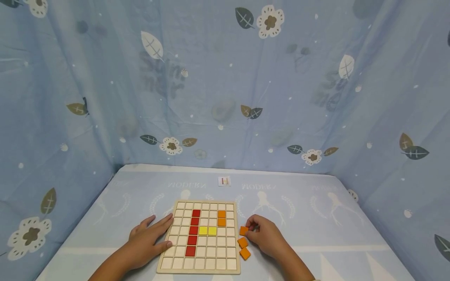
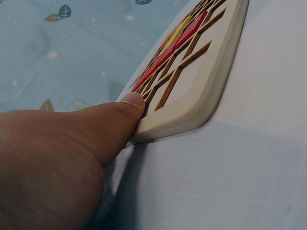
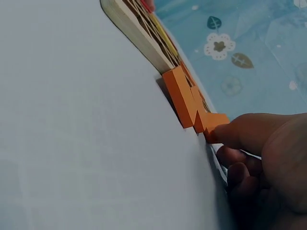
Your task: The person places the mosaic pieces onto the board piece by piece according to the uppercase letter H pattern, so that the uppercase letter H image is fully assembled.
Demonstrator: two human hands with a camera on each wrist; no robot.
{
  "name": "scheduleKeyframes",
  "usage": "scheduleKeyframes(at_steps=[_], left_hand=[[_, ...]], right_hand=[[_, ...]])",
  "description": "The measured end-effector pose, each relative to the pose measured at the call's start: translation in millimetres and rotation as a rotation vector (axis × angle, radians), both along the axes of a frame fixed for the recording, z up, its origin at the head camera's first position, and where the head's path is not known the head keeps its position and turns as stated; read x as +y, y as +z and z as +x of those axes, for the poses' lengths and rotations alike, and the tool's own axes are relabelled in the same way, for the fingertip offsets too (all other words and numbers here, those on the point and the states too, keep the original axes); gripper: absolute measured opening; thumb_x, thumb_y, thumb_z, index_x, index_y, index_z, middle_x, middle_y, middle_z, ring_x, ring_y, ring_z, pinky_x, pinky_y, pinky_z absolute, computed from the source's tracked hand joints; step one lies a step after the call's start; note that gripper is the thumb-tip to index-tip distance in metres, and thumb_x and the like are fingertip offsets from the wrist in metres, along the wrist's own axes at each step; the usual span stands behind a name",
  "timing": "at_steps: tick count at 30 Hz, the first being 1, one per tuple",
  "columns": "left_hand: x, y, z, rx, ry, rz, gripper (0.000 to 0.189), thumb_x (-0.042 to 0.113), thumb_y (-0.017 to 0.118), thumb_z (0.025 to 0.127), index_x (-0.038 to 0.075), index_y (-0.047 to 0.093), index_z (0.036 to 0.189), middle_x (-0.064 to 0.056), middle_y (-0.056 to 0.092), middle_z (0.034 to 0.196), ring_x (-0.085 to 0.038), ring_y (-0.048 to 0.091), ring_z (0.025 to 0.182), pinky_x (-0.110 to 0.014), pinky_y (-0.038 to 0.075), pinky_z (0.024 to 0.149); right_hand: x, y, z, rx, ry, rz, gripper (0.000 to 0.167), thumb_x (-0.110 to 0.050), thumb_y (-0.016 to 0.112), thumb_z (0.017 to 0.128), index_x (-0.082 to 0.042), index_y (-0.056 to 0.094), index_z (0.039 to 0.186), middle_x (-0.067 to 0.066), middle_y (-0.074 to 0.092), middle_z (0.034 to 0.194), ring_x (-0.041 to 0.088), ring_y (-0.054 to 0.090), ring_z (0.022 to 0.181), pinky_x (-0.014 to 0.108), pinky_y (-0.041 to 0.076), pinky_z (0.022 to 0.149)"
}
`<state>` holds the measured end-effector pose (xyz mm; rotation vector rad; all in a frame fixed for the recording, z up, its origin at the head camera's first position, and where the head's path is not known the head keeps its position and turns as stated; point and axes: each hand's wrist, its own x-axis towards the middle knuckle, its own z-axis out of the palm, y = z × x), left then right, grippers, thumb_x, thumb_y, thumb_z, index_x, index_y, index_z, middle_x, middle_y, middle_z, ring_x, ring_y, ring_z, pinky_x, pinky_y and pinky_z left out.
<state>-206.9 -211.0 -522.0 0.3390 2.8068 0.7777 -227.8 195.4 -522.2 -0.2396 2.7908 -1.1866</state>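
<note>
A wooden grid board (image 1: 211, 264) lies on the table in the head view. It bears a column of red tiles (image 1: 193, 230), two yellow tiles (image 1: 207, 231) and two orange tiles (image 1: 221, 218). My left hand (image 1: 145, 240) rests along the board's left edge, fingers extended; the left wrist view has the thumb (image 2: 122, 112) pressed on the rim. Beside the board's right edge, my right hand (image 1: 266, 237) pinches a loose orange tile (image 1: 243, 231) between thumb and finger. Two more loose orange tiles (image 1: 244, 248) lie just nearer, below that hand's grip.
A small card (image 1: 224, 181) with a printed coloured grid lies beyond the board. The table (image 1: 309, 234) has a pale patterned cover. Blue printed curtains (image 1: 225, 97) hang behind and on both sides.
</note>
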Motion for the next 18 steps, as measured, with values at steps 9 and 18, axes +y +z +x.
scheduleKeyframes(at_steps=[9, 18], left_hand=[[-2.1, -4.7, 0.2, -0.01, 0.011, -0.009, 0.09, 0.067, 0.071, 0.088, 0.028, 0.041, 0.163, 0.009, 0.029, 0.172, -0.054, 0.009, 0.156, -0.075, 0.006, 0.112], [-2.1, -5.3, -1.4, -0.001, 0.004, -0.003, 0.088, 0.067, 0.07, 0.089, 0.027, 0.042, 0.162, 0.011, 0.028, 0.172, -0.052, 0.009, 0.157, -0.074, 0.006, 0.113]], right_hand=[[-14, 7.1, -5.3, -0.057, -0.068, -0.202, 0.009, -0.013, 0.075, 0.096, -0.013, 0.066, 0.098, 0.001, 0.065, 0.086, 0.017, 0.061, 0.07, 0.026, 0.053, 0.06], [-54, 12.7, -10.5, -0.063, -0.035, -0.214, 0.009, -0.01, 0.075, 0.095, -0.015, 0.067, 0.094, -0.001, 0.066, 0.085, 0.016, 0.061, 0.072, 0.026, 0.053, 0.062]])
